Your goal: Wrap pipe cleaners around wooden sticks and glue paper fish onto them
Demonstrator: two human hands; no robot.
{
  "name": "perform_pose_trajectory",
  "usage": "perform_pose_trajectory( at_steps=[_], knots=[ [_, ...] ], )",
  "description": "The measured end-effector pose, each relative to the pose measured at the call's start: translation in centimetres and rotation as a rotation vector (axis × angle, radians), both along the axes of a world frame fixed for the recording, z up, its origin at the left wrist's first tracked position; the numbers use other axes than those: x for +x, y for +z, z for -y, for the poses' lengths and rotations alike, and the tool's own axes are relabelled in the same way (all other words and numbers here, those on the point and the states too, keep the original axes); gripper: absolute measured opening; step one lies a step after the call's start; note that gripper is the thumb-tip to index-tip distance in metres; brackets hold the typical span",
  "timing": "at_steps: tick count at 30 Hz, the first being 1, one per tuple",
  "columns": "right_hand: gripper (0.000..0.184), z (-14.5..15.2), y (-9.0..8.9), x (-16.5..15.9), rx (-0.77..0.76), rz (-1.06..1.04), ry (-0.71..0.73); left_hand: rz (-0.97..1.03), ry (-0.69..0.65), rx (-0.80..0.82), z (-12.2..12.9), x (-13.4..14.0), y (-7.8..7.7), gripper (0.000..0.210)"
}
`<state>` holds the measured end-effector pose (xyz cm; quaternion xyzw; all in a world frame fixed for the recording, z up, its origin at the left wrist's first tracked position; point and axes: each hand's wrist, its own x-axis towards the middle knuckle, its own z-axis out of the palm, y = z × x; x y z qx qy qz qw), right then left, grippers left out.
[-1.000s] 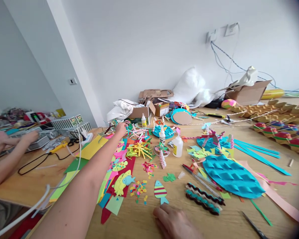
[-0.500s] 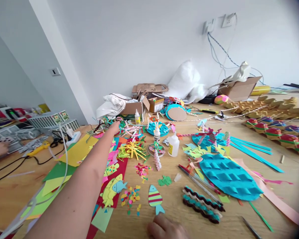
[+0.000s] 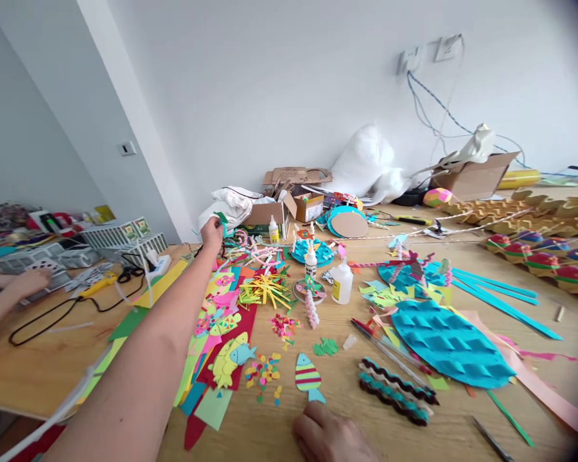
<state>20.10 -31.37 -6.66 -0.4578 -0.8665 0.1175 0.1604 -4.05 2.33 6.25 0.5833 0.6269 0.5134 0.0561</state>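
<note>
My left hand point(image 3: 212, 232) is stretched far out over a heap of twisted pipe cleaners point(image 3: 255, 250). Its fingers are closed on a green and teal craft piece point(image 3: 221, 220), whose exact kind is too small to tell. Low in the picture, my right hand point(image 3: 334, 437) rests on the table with curled fingers, at the tail of a striped paper fish point(image 3: 308, 373). Whether it grips anything is hidden. Beside that fish lie coloured paper dots point(image 3: 264, 371), yellow paper fish point(image 3: 227, 362) and green scraps point(image 3: 325, 346).
Glue bottles point(image 3: 341, 283) stand mid-table. A large blue paper oval point(image 3: 455, 343), braided strips point(image 3: 397, 391), a pen point(image 3: 390, 353) and scissors point(image 3: 491, 437) lie to the right. Egg cartons point(image 3: 525, 212) and boxes point(image 3: 270, 215) line the back. Another person's hand point(image 3: 33, 281) is at the left.
My left hand has risen from the pipe cleaner heap, and a green and teal piece now shows in its fingers. My right hand stays by the fish's tail. The view has shifted slightly.
</note>
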Motion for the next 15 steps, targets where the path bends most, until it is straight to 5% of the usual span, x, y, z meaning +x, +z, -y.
perform_pose_trajectory(
  at_steps=[8, 15],
  knots=[
    [0.02, 0.4, 2.8, -0.2, -0.11, 0.045, 0.003, 0.454, -0.379, 0.017, 5.0, 1.2, 1.9, 0.018],
    [0.025, 1.0, 3.1, -0.1, -0.128, -0.078, -0.054, 0.695, -0.616, -0.067, 8.4, 0.8, 2.4, 0.02]
  ],
)
